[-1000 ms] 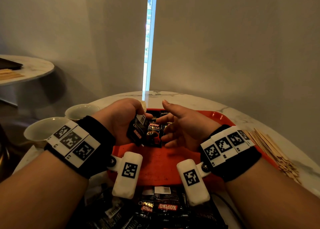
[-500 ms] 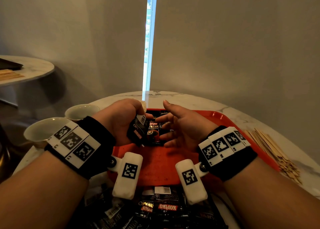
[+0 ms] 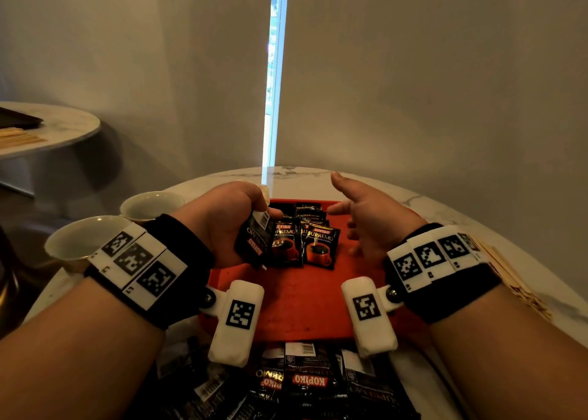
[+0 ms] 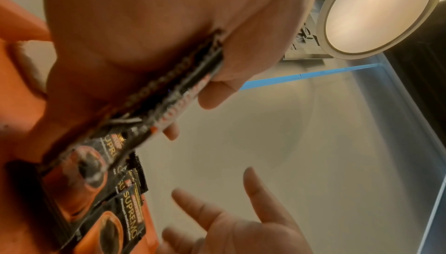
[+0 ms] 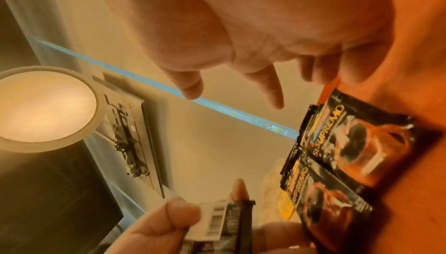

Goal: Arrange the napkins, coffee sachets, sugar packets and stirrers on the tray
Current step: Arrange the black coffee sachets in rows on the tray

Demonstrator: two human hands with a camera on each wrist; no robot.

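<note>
Coffee sachets, black foil with an orange cup printed on them, are what I am laying out on the flat red plastic tray (image 3: pixel 305 305), working from its left side. Off the tray's left edge stand two pale ceramic cups (image 3: pixel 86 238). My left hand (image 3: pixel 219 219) has its fingers curled round a small held stack of sachets (image 3: pixel 253 239) just above the tray's left half. Beside it, a row of sachets (image 3: pixel 302 244) lies face up near the far edge, overlapping. My right hand (image 3: pixel 372 219) hovers over the tray's right half, fingers spread and holding nothing. To do this well I would pinch the stack's top sachet and set it beside the rightmost one, edges aligned. Thin wooden stirrers (image 3: pixel 509 276) lie past the tray's right edge.
</note>
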